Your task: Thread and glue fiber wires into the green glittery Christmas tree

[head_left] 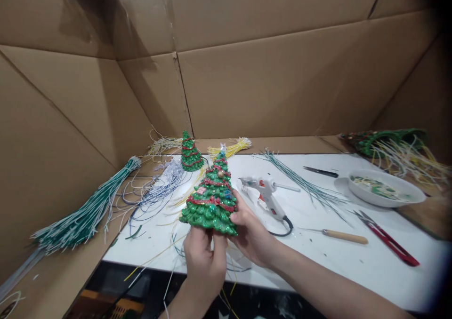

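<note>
Left of us lie green-and-white wires (88, 208). Our left hand (206, 255) curls its fingers at the decorated tree's (212, 196) underside; we cannot tell whether they grip. Our right hand (252, 229) clasps its lower side, above the white table (318, 262). Rightward: glue gun (269, 197), awl (346, 236), red snips (388, 240).

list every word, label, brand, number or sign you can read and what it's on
No readable text anywhere.
Held tree: pink square, too small to tell if it bears writing.
Glue gun: any marking is too small to read.
Cardboard at lower left: dark mark, not legible.
</note>
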Demonstrator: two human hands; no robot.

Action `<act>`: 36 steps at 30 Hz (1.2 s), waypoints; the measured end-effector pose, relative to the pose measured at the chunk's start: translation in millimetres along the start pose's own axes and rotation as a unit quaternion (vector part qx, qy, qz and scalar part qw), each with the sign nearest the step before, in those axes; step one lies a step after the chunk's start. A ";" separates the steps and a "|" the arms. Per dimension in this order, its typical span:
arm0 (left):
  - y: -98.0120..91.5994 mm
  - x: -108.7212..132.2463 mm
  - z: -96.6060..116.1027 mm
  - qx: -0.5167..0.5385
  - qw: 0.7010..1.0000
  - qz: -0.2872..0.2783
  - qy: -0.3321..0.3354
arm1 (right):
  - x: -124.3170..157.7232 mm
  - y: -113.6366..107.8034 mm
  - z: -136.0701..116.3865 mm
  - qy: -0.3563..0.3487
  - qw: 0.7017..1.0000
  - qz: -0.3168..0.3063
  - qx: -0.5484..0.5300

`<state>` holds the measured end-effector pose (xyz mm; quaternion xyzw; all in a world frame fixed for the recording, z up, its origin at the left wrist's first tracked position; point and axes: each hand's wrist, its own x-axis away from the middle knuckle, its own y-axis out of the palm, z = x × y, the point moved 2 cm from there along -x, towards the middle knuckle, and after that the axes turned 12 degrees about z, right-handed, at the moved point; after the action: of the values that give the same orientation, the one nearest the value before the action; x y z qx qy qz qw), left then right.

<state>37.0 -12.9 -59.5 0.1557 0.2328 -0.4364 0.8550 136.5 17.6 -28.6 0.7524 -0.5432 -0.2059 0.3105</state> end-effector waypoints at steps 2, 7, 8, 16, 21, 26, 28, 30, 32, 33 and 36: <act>0.2 0.1 0.9 0.006 1.000 -0.003 -0.005 | 0.3 0.1 -1.1 0.008 1.000 0.009 0.002; -1.5 -0.3 2.3 -0.004 1.000 -0.009 -0.012 | 0.7 1.0 -3.5 0.019 1.000 0.017 0.001; -2.3 -0.8 2.0 -0.005 1.000 -0.011 -0.013 | 0.8 1.4 -3.7 0.020 1.000 0.019 0.000; -8.2 -6.6 -9.6 -0.021 0.996 -0.086 -0.006 | 1.7 3.2 -2.5 0.028 0.999 0.036 -0.007; -6.1 -1.0 -8.7 -0.022 0.999 -0.033 -0.026 | 2.5 4.2 -5.1 0.039 0.998 0.044 -0.009; -2.5 2.6 -8.3 -0.030 0.999 -0.027 -0.035 | 2.4 4.6 -5.6 0.049 0.997 0.058 -0.006; -1.5 2.7 -8.2 -0.032 0.999 -0.022 -0.036 | 1.4 3.3 -4.0 0.047 0.997 0.063 -0.007; -0.7 2.5 -7.7 -0.031 0.999 -0.017 -0.034 | 0.2 1.7 -2.2 0.047 0.997 0.066 -0.011; -0.7 1.8 -7.6 -0.031 0.999 -0.014 -0.031 | -1.0 0.8 -1.3 0.049 0.996 0.066 -0.014; -1.0 1.2 -7.7 -0.031 0.999 -0.015 -0.028 | -1.3 0.7 -1.3 0.051 0.997 0.065 -0.013; -2.5 -1.0 -9.1 -0.030 0.999 -0.033 -0.018 | -1.7 0.9 -2.3 0.047 0.997 0.068 -0.004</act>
<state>32.1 -9.4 -66.8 0.1145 0.2354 -0.4596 0.8487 136.8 19.6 -26.4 0.7217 -0.5769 -0.1506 0.3516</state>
